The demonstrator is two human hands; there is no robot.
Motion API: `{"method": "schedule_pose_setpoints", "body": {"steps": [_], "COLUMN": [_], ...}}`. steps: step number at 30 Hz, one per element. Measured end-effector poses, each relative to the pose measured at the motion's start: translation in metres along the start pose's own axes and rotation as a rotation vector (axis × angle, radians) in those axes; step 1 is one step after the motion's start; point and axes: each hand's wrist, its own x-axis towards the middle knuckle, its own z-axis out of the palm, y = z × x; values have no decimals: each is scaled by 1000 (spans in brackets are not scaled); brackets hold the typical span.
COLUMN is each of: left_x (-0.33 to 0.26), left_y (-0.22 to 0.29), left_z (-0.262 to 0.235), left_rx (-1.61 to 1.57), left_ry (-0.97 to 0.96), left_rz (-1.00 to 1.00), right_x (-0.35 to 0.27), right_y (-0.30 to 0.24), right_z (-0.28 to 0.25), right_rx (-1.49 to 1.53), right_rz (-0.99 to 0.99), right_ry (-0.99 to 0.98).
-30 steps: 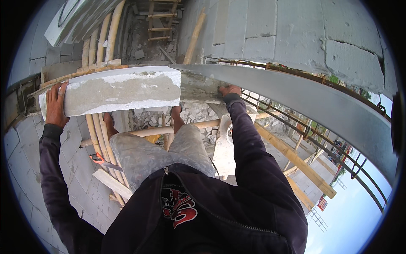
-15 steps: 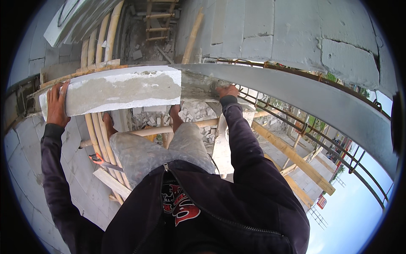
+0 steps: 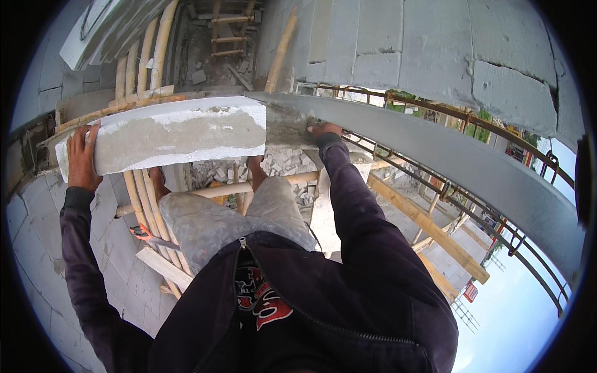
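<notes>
A long pale block, white with grey mortar smeared on its face, lies on the wall top in front of me. My left hand is wrapped round its left end, fingers over the far edge. Past the block's right end, my right hand is curled low at the mortar-stained ledge, beside a long flat grey bar. Its fingers are partly hidden, so what they grip cannot be made out. The bar runs from near the block's right end toward the far right.
Steel rebar runs alongside the bar. Bamboo poles and an orange-handled saw are below left. Broken rubble lies under the wall. A wooden ladder stands beyond; a grey block wall rises at upper right.
My right hand has shifted slightly left, toward the block. The grey bar's right part has come slightly nearer me, baring more rebar behind it. My left hand stays on the block.
</notes>
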Motion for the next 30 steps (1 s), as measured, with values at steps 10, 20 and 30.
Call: {"method": "schedule_pose_setpoints", "body": {"steps": [10, 20, 30], "left_x": [-4, -1, -1], "left_y": [-3, 2, 1], "left_z": [3, -2, -1], "left_rx": [21, 16, -4], "left_ry": [34, -2, -11], "left_rz": [11, -19, -20], "right_x": [33, 31, 29], "right_y": [8, 48, 37], "right_z": [26, 58, 50], "right_rx": [-136, -129, -124], "right_rz": [29, -18, -5], "right_ry": [-111, -90, -77]}}
